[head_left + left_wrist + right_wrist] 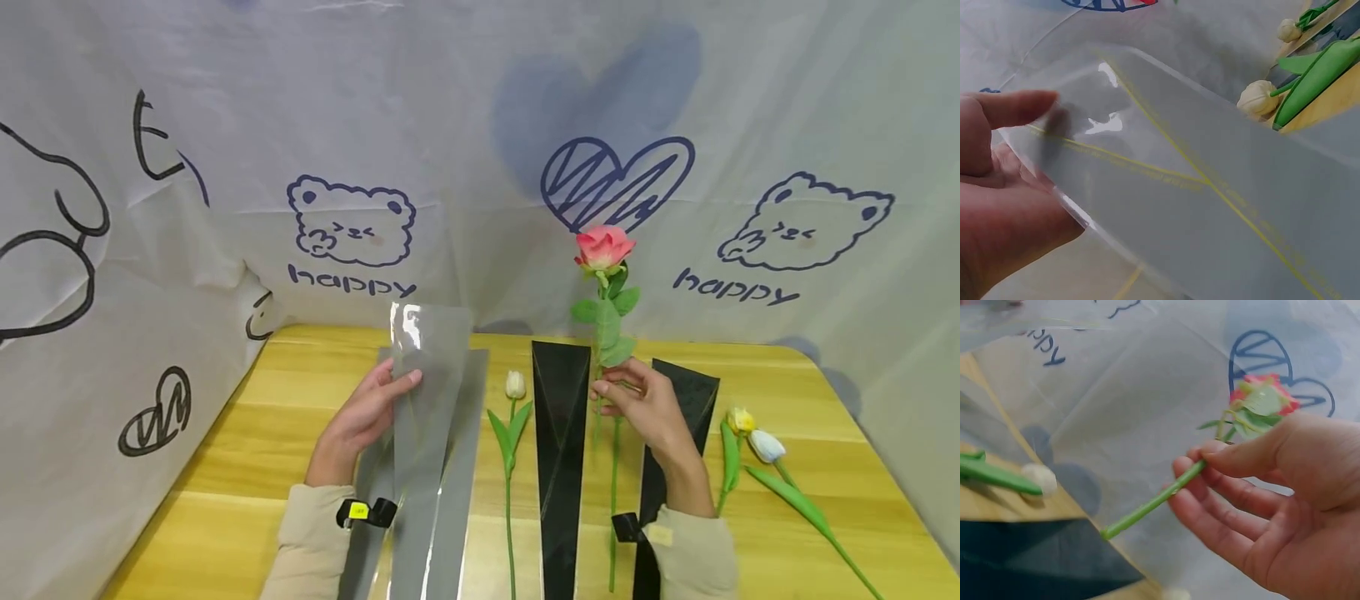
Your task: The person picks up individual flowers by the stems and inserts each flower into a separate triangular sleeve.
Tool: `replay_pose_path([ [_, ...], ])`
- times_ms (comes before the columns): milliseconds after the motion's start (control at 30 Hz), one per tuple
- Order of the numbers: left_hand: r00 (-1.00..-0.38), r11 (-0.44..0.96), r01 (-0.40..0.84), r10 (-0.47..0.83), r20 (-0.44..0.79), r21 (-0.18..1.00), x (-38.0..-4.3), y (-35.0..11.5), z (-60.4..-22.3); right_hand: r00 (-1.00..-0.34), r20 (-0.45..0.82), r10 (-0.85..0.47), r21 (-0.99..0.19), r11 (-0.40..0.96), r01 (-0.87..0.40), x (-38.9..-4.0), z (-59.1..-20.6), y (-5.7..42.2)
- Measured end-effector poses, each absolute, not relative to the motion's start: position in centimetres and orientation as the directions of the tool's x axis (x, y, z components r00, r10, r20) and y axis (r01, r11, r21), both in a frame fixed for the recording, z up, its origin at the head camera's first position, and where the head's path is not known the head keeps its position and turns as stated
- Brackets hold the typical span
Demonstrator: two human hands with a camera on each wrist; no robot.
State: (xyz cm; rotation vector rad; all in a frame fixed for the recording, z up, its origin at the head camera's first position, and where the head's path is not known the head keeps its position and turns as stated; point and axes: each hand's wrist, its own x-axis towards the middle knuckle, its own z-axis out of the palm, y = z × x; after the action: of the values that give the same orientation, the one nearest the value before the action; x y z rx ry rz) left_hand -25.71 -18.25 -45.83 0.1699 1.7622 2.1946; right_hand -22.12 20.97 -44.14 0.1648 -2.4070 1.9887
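My left hand pinches the edge of a translucent grey flower sleeve, thumb in front. Thin yellow lines with small print cross this sleeve in the left wrist view. It is raised above other grey sleeves lying on the table. Between the thumb and fingers of my right hand is the green stem of a pink artificial rose. The rose stands upright, bloom on top, with green leaves below it. In the right wrist view the stem's cut end sticks out beyond my fingers. Rose and sleeve are apart.
A white tulip lies between the grey sleeves and a black sleeve. Another black sleeve is under my right forearm, beside a green stem. Yellow and pale blue-white flowers lie right. A drawn-on cloth hangs behind.
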Motion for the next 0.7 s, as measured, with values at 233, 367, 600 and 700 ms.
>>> replay_pose_path([
  [233,-0.958,-0.150,-0.133,0.272,-0.088,0.980,-25.4,-17.5,-45.2,-0.985,0.167,-0.033,-0.981,0.091,-0.169,-22.1,-42.2,19.2],
  [367,-0.969,-0.117,-0.079,0.241,-0.049,0.990,-25.5,-16.4,-44.9,-0.981,0.193,0.023,-0.980,0.057,-0.192,-22.3,-40.8,19.1],
  [600,-0.965,-0.049,-0.001,0.261,0.012,0.999,-26.0,-14.7,-42.7,-0.976,0.207,0.070,-0.972,-0.099,-0.213,-22.7,-40.0,18.9],
  [700,-0.960,-0.013,0.030,0.277,0.033,0.999,-26.0,-14.3,-42.2,-0.977,0.205,0.055,-0.969,-0.130,-0.211,-23.1,-40.1,18.6],
])
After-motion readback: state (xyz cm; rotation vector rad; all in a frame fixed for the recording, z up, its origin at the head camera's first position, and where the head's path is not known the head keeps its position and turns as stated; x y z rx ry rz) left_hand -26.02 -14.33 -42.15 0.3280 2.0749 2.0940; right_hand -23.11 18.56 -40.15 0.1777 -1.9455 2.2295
